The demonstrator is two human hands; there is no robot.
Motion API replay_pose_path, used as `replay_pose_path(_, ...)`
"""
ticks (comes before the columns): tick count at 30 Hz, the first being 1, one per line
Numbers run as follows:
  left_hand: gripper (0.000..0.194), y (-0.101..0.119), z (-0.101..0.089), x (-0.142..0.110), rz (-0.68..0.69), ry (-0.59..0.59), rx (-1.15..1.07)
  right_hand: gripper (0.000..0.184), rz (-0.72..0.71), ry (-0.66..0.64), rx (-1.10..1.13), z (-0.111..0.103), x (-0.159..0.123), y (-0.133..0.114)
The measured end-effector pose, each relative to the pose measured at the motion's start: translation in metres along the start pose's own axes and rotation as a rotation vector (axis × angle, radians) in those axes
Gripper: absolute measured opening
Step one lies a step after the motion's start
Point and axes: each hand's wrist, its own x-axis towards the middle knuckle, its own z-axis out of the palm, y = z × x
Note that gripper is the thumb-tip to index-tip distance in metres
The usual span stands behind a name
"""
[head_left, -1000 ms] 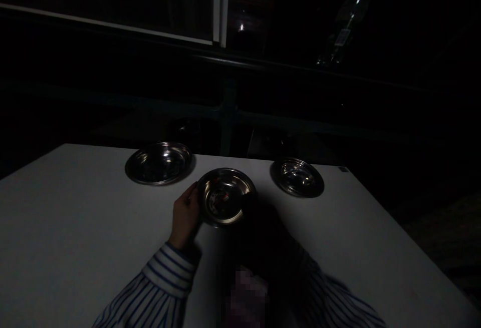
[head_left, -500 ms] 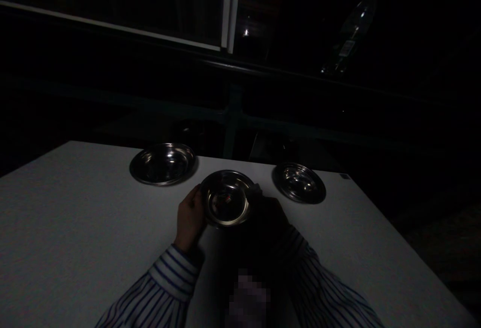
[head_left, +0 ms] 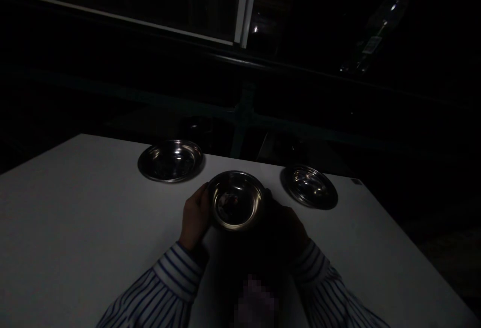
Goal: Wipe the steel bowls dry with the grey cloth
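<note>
Head view: the left plate (head_left: 171, 161) and right plate (head_left: 308, 187) are set down, hands off, on the table (head_left: 93, 228). Between them, nearer the person, the bowl (head_left: 236, 203) is unreleased. The left hand (head_left: 194, 219) pinches its rim; the right hand (head_left: 295, 229) adjoins it, finger closure indeterminable in shadow.

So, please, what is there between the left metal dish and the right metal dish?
The middle dish, set slightly nearer the person, with the left hand at its rim. The head view shows it.
</note>
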Motion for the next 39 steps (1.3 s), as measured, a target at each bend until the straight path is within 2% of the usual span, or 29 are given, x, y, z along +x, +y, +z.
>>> replay_pose_path(3, 0.042, -0.001, 0.000, 0.000, 0.015, -0.032, -0.017, 0.059, -0.014, -0.069, 0.013, -0.007, 0.001, -0.004)
replay_pose_path(8, 0.041, -0.001, -0.001, 0.001, 0.036, -0.050, 0.021, 0.041, -0.061, -0.134, -0.019, -0.015, 0.023, 0.005)
replay_pose_path(12, 0.038, 0.001, 0.000, 0.001, 0.052, -0.009, 0.034, 0.042, -0.115, -0.175, -0.068, -0.020, 0.021, 0.002)
replay_pose_path(14, 0.039, 0.003, 0.000, 0.000, 0.066, -0.031, 0.035, 0.043, -0.134, -0.235, -0.117, -0.024, 0.017, -0.003)
replay_pose_path(17, 0.041, 0.005, -0.001, 0.000, 0.066, -0.089, 0.059, 0.043, -0.062, -0.337, -0.196, -0.028, 0.024, -0.004)
replay_pose_path(19, 0.041, 0.005, -0.002, 0.000, 0.072, -0.089, 0.075, 0.034, -0.031, -0.394, -0.215, -0.029, 0.036, -0.001)
replay_pose_path(21, 0.040, 0.005, -0.002, -0.001, 0.076, -0.062, 0.087, 0.035, -0.006, -0.394, -0.227, -0.028, 0.044, 0.002)
replay_pose_path(24, 0.039, 0.005, -0.001, -0.001, 0.062, -0.029, 0.087, 0.047, -0.013, -0.372, -0.220, -0.027, 0.038, 0.002)
replay_pose_path(26, 0.040, 0.005, -0.002, -0.001, 0.053, -0.071, 0.046, 0.050, -0.034, -0.341, -0.197, -0.027, 0.030, 0.001)
replay_pose_path(28, 0.041, 0.005, -0.002, 0.000, 0.061, -0.129, 0.009, 0.049, -0.012, -0.350, -0.143, -0.029, 0.031, 0.003)
replay_pose_path(30, 0.042, 0.004, -0.002, 0.001, 0.080, -0.147, 0.003, 0.042, 0.060, -0.398, -0.066, -0.030, 0.044, 0.006)
replay_pose_path(34, 0.040, 0.002, -0.002, 0.001, 0.090, -0.116, 0.036, 0.023, -0.006, -0.446, -0.003, -0.031, 0.078, 0.011)
replay_pose_path(36, 0.039, 0.002, -0.002, 0.001, 0.081, -0.105, 0.041, 0.023, -0.010, -0.439, 0.013, -0.033, 0.079, 0.011)
replay_pose_path(39, 0.039, 0.001, -0.003, 0.002, 0.076, -0.113, 0.023, 0.025, 0.040, -0.426, 0.014, -0.038, 0.062, 0.008)
